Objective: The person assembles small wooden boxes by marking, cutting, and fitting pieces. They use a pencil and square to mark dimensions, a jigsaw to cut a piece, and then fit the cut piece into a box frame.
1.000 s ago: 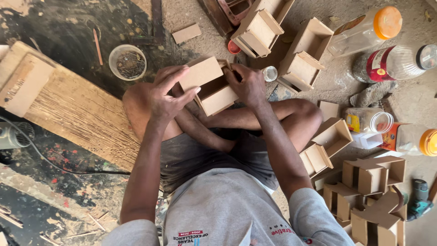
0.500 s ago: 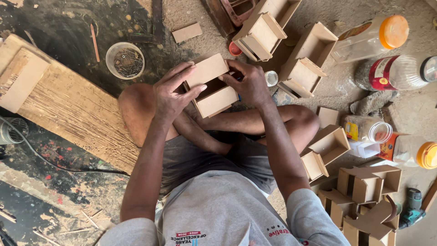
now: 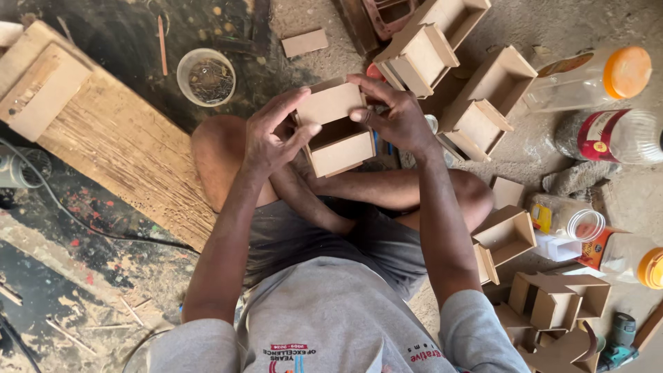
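While both hands grip | small wooden box | opening faces viewer, level

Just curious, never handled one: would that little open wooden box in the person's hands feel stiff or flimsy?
The wooden box probably feels stiff and light: thin flat board panels, hollow inside. Its flat sides likely won't roll. Both hands steady it, so joints may be delicate.

Small wooden box partly covered by both hands, contents of the round plastic tub too small to tell, green power tool cut off at bottom edge, orange-capped jar clipped at right edge.
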`<state>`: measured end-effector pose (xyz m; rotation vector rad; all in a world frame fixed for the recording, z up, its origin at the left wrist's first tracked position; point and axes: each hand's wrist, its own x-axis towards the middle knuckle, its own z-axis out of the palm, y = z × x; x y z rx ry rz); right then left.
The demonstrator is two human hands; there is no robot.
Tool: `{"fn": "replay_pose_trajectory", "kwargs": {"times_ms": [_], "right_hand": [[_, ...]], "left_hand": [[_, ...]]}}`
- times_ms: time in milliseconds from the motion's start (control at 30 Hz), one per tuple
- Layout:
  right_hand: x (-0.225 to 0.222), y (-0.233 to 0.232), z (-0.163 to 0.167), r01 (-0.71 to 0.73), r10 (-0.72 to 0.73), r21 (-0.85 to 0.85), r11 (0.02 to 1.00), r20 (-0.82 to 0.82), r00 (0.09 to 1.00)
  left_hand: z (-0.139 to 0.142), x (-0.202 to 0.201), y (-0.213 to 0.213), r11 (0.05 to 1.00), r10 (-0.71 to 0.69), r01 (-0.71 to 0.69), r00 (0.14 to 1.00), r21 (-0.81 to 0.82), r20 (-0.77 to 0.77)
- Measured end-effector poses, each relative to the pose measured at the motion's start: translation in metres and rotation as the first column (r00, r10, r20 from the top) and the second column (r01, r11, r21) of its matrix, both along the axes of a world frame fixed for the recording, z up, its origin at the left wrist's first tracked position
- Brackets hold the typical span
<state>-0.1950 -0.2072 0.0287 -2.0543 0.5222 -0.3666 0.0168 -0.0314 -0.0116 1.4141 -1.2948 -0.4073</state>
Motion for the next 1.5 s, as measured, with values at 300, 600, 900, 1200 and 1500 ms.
{"fn": "replay_pose_trajectory", "kwargs": {"times_ms": [300, 600, 900, 1200, 1500], "right_hand": [[0.001, 0.001, 0.006, -0.011, 0.011, 0.004, 1.0, -0.003, 1.0], [-0.009, -0.009, 0.009, -0.096, 0.098, 0.071, 0.993, -0.032, 0.995], [-0.01, -0.008, 0.007, -0.046, 0.056, 0.111, 0.993, -0.083, 0.995], [-0.011, -0.008, -0.001, -0.101, 0.101, 0.052, 0.994, 0.018, 0.995], [-0.013, -0.008, -0.002, -0.043, 0.051, 0.152, 0.987, -0.049, 0.998]], "left_hand": [[0.004, -0.001, 0.011, 0.998, -0.013, 0.012, 1.0, 0.054, 0.016], [0.0, -0.005, 0.013, 0.995, -0.016, 0.01, 0.998, 0.099, 0.067], [-0.008, -0.015, 0.016, 0.993, 0.032, -0.051, 0.984, 0.105, 0.177], [-0.011, -0.014, 0.013, 0.994, 0.054, -0.085, 0.926, 0.067, 0.373], [0.005, -0.012, 0.012, 0.995, 0.038, -0.069, 0.933, 0.074, 0.358]]}}
